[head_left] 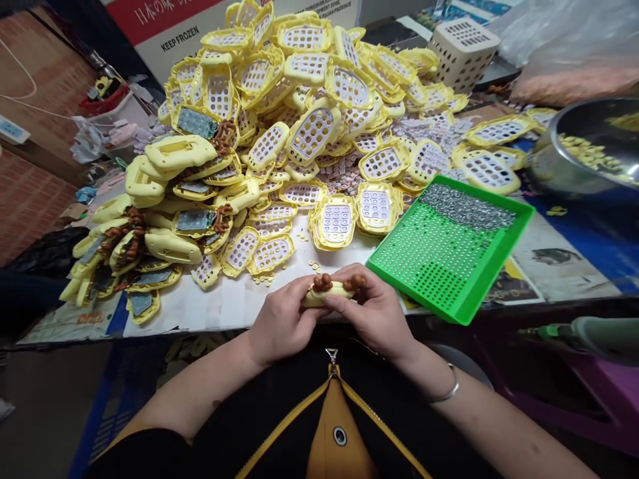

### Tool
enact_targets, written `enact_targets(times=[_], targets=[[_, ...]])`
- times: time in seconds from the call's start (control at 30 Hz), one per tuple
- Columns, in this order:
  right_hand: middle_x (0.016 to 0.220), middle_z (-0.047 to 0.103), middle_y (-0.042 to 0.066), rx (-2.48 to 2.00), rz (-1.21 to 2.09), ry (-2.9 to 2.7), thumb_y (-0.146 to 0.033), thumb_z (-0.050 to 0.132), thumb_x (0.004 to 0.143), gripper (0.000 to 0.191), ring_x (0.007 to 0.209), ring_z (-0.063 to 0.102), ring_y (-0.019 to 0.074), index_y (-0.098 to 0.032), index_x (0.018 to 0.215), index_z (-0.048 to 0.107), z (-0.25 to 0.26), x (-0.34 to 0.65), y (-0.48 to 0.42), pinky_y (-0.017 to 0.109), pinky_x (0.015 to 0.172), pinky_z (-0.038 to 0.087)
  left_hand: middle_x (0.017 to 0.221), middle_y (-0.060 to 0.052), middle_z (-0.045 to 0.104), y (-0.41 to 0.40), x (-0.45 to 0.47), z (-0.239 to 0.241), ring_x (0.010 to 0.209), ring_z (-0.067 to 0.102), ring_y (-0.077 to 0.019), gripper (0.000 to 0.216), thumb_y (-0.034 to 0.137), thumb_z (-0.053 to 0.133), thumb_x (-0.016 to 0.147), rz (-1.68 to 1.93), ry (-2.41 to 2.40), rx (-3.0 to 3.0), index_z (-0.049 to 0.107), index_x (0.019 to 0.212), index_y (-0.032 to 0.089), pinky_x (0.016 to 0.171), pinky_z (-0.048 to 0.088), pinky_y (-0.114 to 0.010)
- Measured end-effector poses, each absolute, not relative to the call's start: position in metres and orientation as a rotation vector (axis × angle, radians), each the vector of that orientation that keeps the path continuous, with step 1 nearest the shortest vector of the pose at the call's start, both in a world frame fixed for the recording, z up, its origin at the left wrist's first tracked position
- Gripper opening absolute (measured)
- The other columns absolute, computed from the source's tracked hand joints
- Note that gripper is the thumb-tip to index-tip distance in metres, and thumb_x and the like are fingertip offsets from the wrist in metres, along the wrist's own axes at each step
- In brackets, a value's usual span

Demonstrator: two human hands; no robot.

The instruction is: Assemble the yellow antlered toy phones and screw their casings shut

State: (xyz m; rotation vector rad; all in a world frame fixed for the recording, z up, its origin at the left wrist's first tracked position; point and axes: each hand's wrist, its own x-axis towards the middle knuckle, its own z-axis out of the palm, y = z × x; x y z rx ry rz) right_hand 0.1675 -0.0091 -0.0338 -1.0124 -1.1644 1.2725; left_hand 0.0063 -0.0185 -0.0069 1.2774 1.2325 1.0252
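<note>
Both hands hold one yellow toy-phone shell with brown antler-like knobs at the table's near edge. My left hand wraps it from the left with curled fingers. My right hand grips it from the right, thumb on top. Just beyond them lie a few small yellow buttons on the white sheet. A large heap of yellow keypad shells rises behind, and assembled yellow shells with brown knobs pile up at the left.
A green perforated tray with several small metal screws sits right of my hands. A steel bowl of yellow buttons stands at far right, a white basket behind. A green-tipped tool lies at the right edge.
</note>
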Motion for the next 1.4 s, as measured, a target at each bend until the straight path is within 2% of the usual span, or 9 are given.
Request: enact_targets(times=[0.2,0.33,0.53,0.67,0.8,0.97,1.13,1.3,1.4], targets=[[0.074,0.058,-0.002,-1.048,1.212,-1.119,-0.042,0.079,0.069,0.027,0.069,0.057,0.0131,-0.023,0.078,0.062,-0.036,0.161,-0.010,0.028,0.065,0.051,0.096,-0.006,0.075,-0.019,0.012,-0.009,0.094,0.066,-0.0273,0.041,0.004,0.076,0.061,1.036,1.287,1.394,0.077,0.097,0.024,0.092,0.046,-0.035],[0.079,0.062,-0.001,-1.036,1.318,-1.132,-0.049,0.078,0.071,0.032,0.076,0.062,0.0165,-0.024,0.082,0.062,-0.047,0.167,-0.007,0.032,0.071,0.054,0.104,-0.006,0.075,-0.016,0.009,-0.013,0.095,0.067,-0.0251,0.038,0.018,0.076,0.070,0.989,1.276,1.472,0.073,0.108,0.024,0.087,0.049,-0.033],[0.108,0.065,0.005,-1.039,1.120,-1.361,-0.042,0.077,0.076,0.050,0.097,0.064,0.0200,-0.029,0.120,0.057,-0.049,0.189,-0.008,0.038,0.086,0.054,0.107,-0.008,0.075,-0.018,0.002,-0.012,0.098,0.069,-0.0275,0.036,0.018,0.072,0.074,0.918,1.309,1.685,0.074,0.109,0.024,0.092,0.049,-0.037],[0.081,0.061,0.002,-1.076,0.837,-1.673,-0.037,0.074,0.080,0.020,0.077,0.060,0.0168,-0.023,0.093,0.067,-0.042,0.192,-0.008,0.032,0.070,0.052,0.110,-0.007,0.075,-0.018,0.004,-0.014,0.100,0.070,-0.0250,0.040,0.010,0.063,0.076,0.878,1.302,1.988,0.070,0.114,0.022,0.090,0.054,-0.037],[0.075,0.060,0.001,-1.103,0.696,-1.622,-0.034,0.073,0.081,0.019,0.072,0.057,0.0159,-0.021,0.077,0.060,-0.047,0.187,-0.005,0.030,0.066,0.049,0.109,-0.010,0.074,-0.013,0.005,-0.021,0.095,0.072,-0.0227,0.037,0.014,0.054,0.083,0.762,1.329,2.356,0.064,0.119,0.016,0.082,0.058,-0.035],[0.078,0.060,0.001,-1.136,0.894,-1.474,-0.038,0.073,0.079,0.023,0.076,0.060,0.0165,-0.022,0.076,0.059,-0.062,0.188,-0.005,0.030,0.068,0.049,0.112,-0.010,0.074,-0.009,-0.009,-0.030,0.099,0.071,-0.0217,0.036,0.028,0.064,0.085,0.782,1.335,2.188,0.063,0.119,0.017,0.087,0.057,-0.034],[0.083,0.059,0.002,-1.163,1.132,-1.270,-0.047,0.075,0.075,0.031,0.083,0.061,0.0180,-0.022,0.077,0.057,-0.079,0.190,-0.006,0.033,0.077,0.052,0.106,-0.011,0.076,-0.016,-0.019,-0.041,0.095,0.073,-0.0205,0.028,0.024,0.058,0.090,0.886,1.334,2.263,0.067,0.115,0.015,0.085,0.058,-0.032],[0.083,0.058,0.001,-1.163,1.120,-1.251,-0.048,0.074,0.076,0.031,0.083,0.061,0.0182,-0.022,0.080,0.056,-0.085,0.187,-0.005,0.034,0.077,0.052,0.095,-0.011,0.077,-0.015,-0.016,-0.037,0.083,0.073,-0.0220,0.025,0.023,0.059,0.087,0.870,1.352,2.263,0.069,0.108,0.013,0.075,0.058,-0.033],[0.081,0.058,0.001,-1.113,1.027,-1.418,-0.045,0.070,0.081,0.026,0.077,0.059,0.0168,-0.022,0.080,0.057,-0.072,0.183,-0.002,0.032,0.071,0.051,0.103,-0.011,0.075,-0.008,-0.015,-0.027,0.091,0.071,-0.0257,0.034,0.027,0.070,0.079,0.722,1.338,2.102,0.069,0.111,0.015,0.081,0.056,-0.038]])
